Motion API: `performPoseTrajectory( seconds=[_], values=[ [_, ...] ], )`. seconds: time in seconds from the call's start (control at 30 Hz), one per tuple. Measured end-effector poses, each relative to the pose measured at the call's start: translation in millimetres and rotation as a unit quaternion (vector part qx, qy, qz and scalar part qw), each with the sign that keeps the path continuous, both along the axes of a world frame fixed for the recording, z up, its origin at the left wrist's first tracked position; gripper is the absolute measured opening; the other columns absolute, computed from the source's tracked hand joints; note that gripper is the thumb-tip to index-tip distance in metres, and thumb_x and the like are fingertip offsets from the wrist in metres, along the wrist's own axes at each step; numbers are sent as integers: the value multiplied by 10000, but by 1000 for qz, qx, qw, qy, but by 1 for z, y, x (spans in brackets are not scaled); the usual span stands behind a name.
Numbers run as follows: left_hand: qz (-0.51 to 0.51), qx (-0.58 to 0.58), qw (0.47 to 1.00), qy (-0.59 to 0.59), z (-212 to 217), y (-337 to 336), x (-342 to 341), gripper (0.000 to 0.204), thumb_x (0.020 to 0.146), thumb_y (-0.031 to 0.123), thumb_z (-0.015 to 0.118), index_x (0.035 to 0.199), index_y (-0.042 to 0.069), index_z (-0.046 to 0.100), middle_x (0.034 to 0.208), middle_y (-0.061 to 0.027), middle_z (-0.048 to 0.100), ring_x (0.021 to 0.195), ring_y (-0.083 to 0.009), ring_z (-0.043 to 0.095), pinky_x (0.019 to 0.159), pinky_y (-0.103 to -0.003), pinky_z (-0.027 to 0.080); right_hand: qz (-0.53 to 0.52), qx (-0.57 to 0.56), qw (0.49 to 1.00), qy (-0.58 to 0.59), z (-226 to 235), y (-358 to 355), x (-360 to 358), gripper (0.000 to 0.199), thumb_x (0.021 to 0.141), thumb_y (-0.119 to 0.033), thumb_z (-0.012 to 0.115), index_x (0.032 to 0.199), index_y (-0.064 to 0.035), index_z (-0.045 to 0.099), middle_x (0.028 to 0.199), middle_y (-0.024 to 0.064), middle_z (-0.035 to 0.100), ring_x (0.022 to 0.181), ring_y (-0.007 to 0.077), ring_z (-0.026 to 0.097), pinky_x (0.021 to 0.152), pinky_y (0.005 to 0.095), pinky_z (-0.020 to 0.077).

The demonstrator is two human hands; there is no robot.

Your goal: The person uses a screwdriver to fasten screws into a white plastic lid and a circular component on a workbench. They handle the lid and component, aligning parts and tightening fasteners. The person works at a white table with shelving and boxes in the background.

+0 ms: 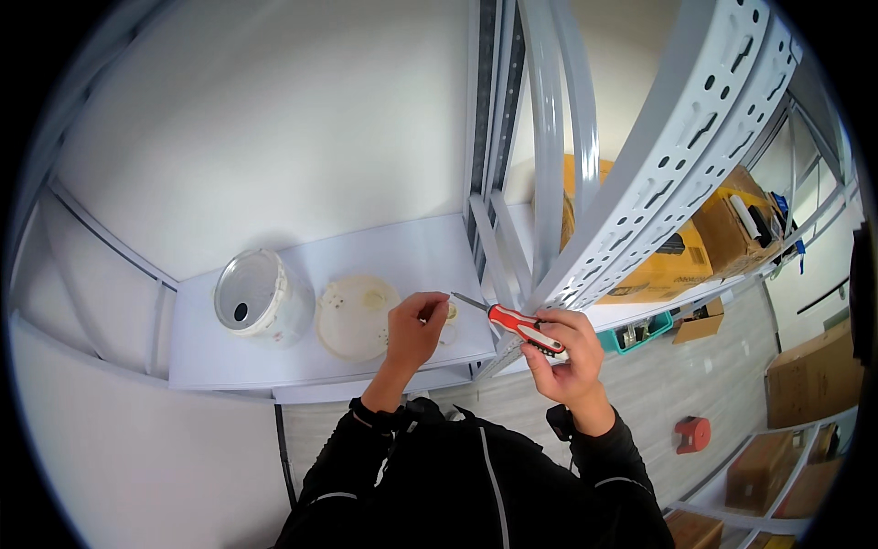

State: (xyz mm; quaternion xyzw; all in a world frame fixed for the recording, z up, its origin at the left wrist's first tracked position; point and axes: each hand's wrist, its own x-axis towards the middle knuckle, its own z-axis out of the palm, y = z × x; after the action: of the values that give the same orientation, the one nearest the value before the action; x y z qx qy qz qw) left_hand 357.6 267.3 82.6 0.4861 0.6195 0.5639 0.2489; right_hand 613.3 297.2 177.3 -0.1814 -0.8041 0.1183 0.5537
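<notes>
My right hand (572, 364) grips a screwdriver (517, 323) by its red and white handle. The metal shaft points left and slightly up, above the right end of a white shelf. Close to the shaft's tip, my left hand (416, 334) is held in a pinch; whatever is between its fingertips is too small to make out. A round, off-white lid (346, 329) with a few small specks on it lies flat on the shelf, left of that hand. Beside my left fingers, a small yellowish ring-shaped item (452, 312) is partly visible.
A translucent white bucket (291, 316) stands at the shelf's left. Perforated grey rack uprights (631, 210) rise just beyond my right hand. Cardboard boxes (658, 274), a teal tray (637, 335) and a red stool (692, 435) are to the right.
</notes>
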Motion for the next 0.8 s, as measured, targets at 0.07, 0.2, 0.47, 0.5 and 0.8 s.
performPoseTrajectory(
  seconds=[0.07,0.2,0.47,0.5,0.8],
  values=[
    [-5,48,999,9,5,-2,1,151,973,55,761,1117,10,780,890,-31,769,751,-83,662,697,-260,527,-1,-9,1000,-1,1,-1,-1,388,782,-35,879,1106,-8,667,1108,207,720,906,341,734,760,369,600],
    [-6,54,999,-5,9,-3,-3,164,965,46,779,1125,9,784,961,-62,795,827,-98,712,747,-256,548,1,-16,1000,-5,1,0,-3,389,786,-30,873,1112,-5,663,1114,208,716,911,345,732,771,370,597],
    [-20,56,998,24,5,-3,-8,148,951,68,798,1090,15,786,964,-81,813,818,-125,750,714,-274,571,32,-60,997,-26,-1,1,-6,368,803,-40,861,1105,7,657,1115,222,714,931,348,724,803,377,583],
    [-25,40,998,41,6,-4,-8,148,944,70,803,1082,16,788,951,-85,813,808,-133,753,707,-280,572,39,-75,996,-30,-1,0,-6,355,808,-50,857,1096,12,659,1113,230,714,943,352,721,827,381,578],
    [-37,60,984,163,9,-11,-11,154,906,84,829,1044,24,799,917,-128,804,756,-204,768,681,-302,574,42,-105,993,-45,2,1,-1,346,834,-68,846,1108,-2,646,1120,209,709,953,339,712,835,379,568]
  ],
)
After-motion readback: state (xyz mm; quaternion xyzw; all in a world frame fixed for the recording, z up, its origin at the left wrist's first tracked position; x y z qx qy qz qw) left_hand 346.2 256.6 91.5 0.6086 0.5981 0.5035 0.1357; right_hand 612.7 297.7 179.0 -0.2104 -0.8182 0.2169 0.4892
